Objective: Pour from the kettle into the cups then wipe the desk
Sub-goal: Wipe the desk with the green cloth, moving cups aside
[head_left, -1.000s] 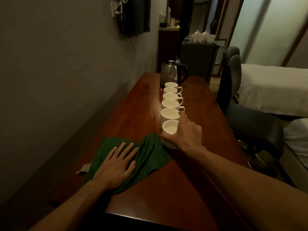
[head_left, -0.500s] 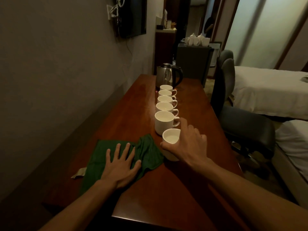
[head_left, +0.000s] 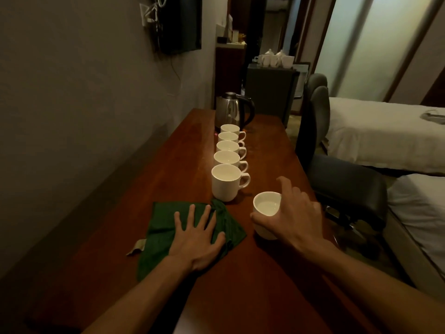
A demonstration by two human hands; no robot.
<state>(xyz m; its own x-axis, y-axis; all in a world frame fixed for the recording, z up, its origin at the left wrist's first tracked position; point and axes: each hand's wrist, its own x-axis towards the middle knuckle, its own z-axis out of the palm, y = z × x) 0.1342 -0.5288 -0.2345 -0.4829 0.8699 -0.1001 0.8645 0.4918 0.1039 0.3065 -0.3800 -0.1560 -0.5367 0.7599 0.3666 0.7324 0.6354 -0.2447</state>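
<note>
Wood, reddish-brown: desk (head_left: 265, 273), long axis running from the near edge away along the left wall; near-left corner lost in shadow.

Dark office chair (head_left: 342, 179), drawn up at the right edge; its base is too dim to make out.

Green cloth (head_left: 163, 227), crumpled, left of centre towards the near edge, with a pale tag (head_left: 136, 247) at its left corner. Left hand (head_left: 195, 239) lies flat on it, fingers straight and spread, gripping nothing.

Steel kettle (head_left: 231, 109), upright at the far edge, handle towards the right edge; spout hard to make out.

Five white cups (head_left: 227, 147), in a row along the desk's length from kettle to cloth, handles all towards the right edge; contents too dim to tell.

Sixth white cup (head_left: 266, 206), apart from the row, between the cloth and the right edge. Right hand (head_left: 296, 218) grips it, thumb on the near wall, fingers curled round the far side, forefinger lifted clear. The handle is hidden by the hand; clear liquid shows inside; whether it rests on the desk cannot be told.
</note>
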